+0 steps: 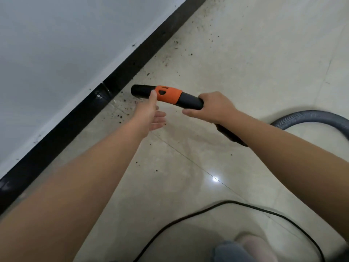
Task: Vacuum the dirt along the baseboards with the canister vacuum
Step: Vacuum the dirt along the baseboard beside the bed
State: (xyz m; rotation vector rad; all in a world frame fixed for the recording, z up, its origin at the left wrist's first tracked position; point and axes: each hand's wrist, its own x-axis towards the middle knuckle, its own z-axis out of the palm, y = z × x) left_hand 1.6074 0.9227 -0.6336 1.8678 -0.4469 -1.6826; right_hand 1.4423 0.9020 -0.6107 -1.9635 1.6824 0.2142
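Dirt (120, 110) is lying scattered along the baseboard (75, 118), and you are holding the vacuum nozzle (164, 94) just above it so its open end is facing those specks. Your right hand (213, 106) is gripping the dark handle section; your left hand (151, 112) is hanging open beneath the orange collar, thumb touching it, probably steadying the aim. The grey hose (309, 118) is running off frame at right, so the canister is staying hidden, and the black cord (188, 216) is trailing past your feet.
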